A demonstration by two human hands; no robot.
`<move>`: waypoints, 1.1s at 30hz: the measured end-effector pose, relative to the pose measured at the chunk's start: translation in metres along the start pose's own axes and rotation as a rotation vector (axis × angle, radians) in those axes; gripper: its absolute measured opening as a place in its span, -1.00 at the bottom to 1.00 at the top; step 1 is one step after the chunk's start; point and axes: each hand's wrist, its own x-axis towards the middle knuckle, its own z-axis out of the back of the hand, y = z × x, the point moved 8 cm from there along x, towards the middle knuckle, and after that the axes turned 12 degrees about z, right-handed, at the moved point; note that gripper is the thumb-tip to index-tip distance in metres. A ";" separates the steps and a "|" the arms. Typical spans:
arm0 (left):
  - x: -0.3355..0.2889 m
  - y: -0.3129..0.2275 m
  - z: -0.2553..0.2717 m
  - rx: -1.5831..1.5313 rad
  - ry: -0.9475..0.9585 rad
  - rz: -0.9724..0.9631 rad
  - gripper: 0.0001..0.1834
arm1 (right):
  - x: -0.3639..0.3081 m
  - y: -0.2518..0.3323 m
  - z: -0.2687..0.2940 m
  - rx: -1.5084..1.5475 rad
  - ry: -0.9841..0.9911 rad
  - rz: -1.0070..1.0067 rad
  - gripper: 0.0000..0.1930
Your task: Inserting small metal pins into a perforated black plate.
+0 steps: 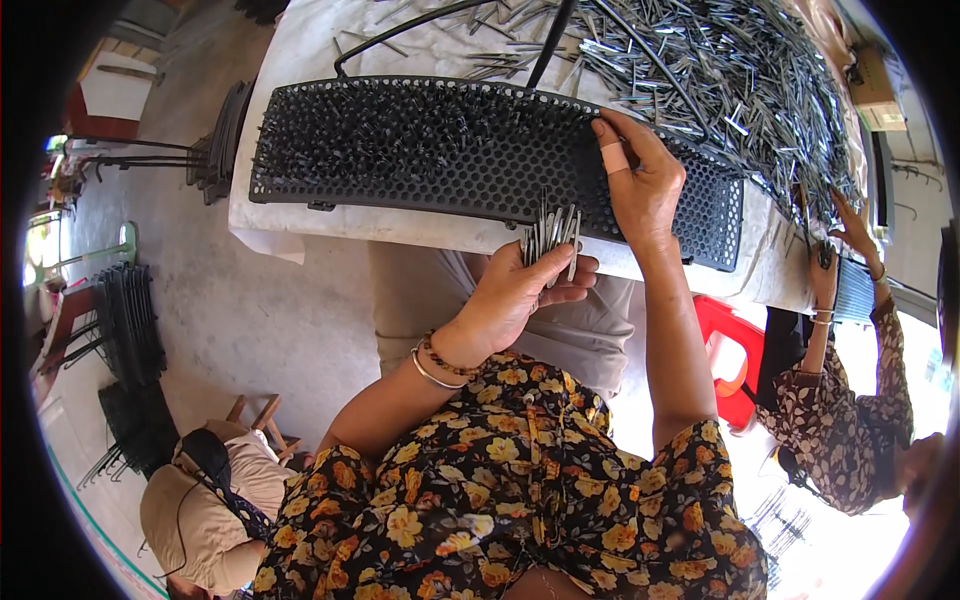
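A long black perforated panel point(525, 172) lies across the near side of the table, its round holes packed close together. Thin dark sticks point(370, 125) stand crowded in the holes of its left part; bare holes show toward the right. My left hand point(515, 290) is closed round a bundle of slim, shiny metal-looking sticks point(552, 240), just below the panel's near edge. Over the panel, right of its middle, my right hand point(645, 185) has thumb and forefinger together near the far edge. A pale band wraps the thumb. Whatever those fingertips hold is hidden.
A big heap of loose sticks point(720, 70) covers the table's far right. Black rods point(555, 45) rise behind the panel. Another person's hands point(838, 245) work at the right edge, near a red plastic stool point(730, 350). More black panels point(228, 140) stand left.
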 end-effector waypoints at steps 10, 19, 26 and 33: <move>-0.003 -0.004 0.000 -0.020 -0.016 -0.065 -0.76 | -0.015 0.019 0.005 0.130 0.275 -0.090 -0.81; 0.002 -0.002 -0.001 -0.046 -0.026 -0.077 -0.69 | -0.011 0.001 0.027 0.294 0.031 -0.405 -0.82; 0.001 0.002 0.004 -0.045 -0.036 -0.011 -0.69 | 0.004 -0.005 0.015 0.083 -0.074 -0.064 -0.85; 0.001 0.001 0.006 -0.028 -0.016 -0.058 -0.72 | 0.005 0.008 0.006 -0.023 0.014 0.131 -0.87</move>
